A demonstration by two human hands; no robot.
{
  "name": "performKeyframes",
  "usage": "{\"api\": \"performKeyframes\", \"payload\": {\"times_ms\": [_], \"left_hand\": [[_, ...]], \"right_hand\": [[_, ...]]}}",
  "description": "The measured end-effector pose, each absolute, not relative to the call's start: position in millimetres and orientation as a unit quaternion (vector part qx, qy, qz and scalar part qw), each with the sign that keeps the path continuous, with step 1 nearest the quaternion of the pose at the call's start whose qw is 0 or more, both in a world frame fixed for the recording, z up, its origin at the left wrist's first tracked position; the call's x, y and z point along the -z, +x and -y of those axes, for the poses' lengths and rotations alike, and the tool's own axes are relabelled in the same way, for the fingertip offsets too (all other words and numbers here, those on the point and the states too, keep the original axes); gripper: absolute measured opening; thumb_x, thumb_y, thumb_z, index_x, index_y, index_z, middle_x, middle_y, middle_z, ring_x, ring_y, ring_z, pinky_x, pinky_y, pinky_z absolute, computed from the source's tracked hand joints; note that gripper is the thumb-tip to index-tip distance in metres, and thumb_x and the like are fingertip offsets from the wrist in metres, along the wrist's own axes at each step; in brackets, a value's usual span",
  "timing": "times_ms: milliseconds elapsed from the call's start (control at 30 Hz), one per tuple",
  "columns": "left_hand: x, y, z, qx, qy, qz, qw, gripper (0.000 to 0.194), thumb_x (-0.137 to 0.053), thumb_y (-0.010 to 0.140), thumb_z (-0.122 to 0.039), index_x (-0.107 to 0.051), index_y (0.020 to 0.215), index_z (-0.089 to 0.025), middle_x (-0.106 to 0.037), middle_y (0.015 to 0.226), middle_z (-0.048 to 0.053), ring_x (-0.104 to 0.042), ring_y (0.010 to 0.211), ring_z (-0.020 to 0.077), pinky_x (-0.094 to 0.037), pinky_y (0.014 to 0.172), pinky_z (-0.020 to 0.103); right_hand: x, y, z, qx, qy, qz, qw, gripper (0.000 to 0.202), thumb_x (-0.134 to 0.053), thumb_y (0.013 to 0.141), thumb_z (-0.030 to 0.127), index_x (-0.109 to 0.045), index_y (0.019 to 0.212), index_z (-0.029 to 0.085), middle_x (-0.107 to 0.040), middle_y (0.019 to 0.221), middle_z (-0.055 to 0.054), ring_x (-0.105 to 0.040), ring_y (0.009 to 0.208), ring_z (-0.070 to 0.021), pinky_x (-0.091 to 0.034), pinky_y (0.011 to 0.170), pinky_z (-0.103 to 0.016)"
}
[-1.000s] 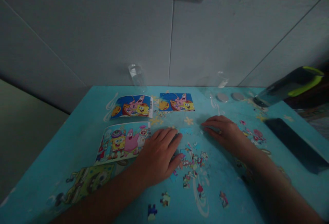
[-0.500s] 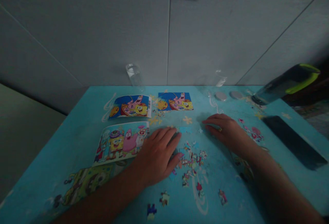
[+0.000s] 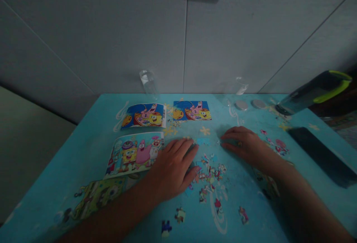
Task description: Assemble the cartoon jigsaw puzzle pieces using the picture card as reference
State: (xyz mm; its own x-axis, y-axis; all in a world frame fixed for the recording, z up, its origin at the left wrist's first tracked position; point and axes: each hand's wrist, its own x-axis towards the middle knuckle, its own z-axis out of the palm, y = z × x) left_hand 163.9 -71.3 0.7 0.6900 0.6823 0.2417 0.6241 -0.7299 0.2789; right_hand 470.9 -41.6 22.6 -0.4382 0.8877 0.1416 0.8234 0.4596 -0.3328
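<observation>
Eased a little toward the near side of the bench (image 3: 72,150) since the earlier frame, as to the right hand (image 3: 245,141); hardly altered as to the left hand (image 3: 170,172). Now poised just right of a small pale-blue piece (image 3: 218,142), almost at the tips of the right fingers (image 3: 230,135). Slightly apart at index finger and thumb there, with nothing visible between; too small to tell whether touching, or to read any long axis in that piece. Farther toward the bench's left edge, between both hands, on to a pale-blue strip (image 3: 202,141): stretched left to right, roughly parallel to the bench's far edge, close by the left fingertips at one end. Hard to tell whether pressed there or only beside. Palm down on the left, with fingers bunched loosely together and thumb spread away. Nearer to the strip on the left, nearer to the small piece on the right. Off toward the bench's near side, beside the left thumb, down to loose puzzle pieces (image 3: 209,176) in a scatter.
</observation>
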Motion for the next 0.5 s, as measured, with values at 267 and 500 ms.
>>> {"api": "performKeyframes", "payload": {"times_ms": [267,500], "left_hand": [[-3.6,164.4,71.5,-0.184,0.913,-0.353,0.088,0.049,-0.049,0.101,-0.041,-0.050,0.143,-0.016,-0.053,0.146,0.015,-0.047,0.136,0.0327,-0.043,0.112,0.057],[-1.4,163.9,71.1,-0.175,0.915,-0.354,0.083,0.052,-0.047,0.102,-0.044,-0.049,0.144,-0.013,-0.051,0.147,0.016,-0.046,0.137,0.0335,-0.042,0.114,0.056]], "right_hand": [[-16.0,472.7,38.9,-0.108,-0.511,0.840,0.147,0.017,-0.063,0.095,0.033,-0.076,0.104,0.028,-0.072,0.108,-0.005,-0.068,0.099,-0.0253,-0.058,0.092,-0.048],[-14.3,473.1,37.3,-0.105,-0.510,0.842,0.138,0.016,-0.062,0.096,0.031,-0.075,0.104,0.027,-0.072,0.107,-0.005,-0.067,0.098,-0.0248,-0.057,0.092,-0.048]]}}
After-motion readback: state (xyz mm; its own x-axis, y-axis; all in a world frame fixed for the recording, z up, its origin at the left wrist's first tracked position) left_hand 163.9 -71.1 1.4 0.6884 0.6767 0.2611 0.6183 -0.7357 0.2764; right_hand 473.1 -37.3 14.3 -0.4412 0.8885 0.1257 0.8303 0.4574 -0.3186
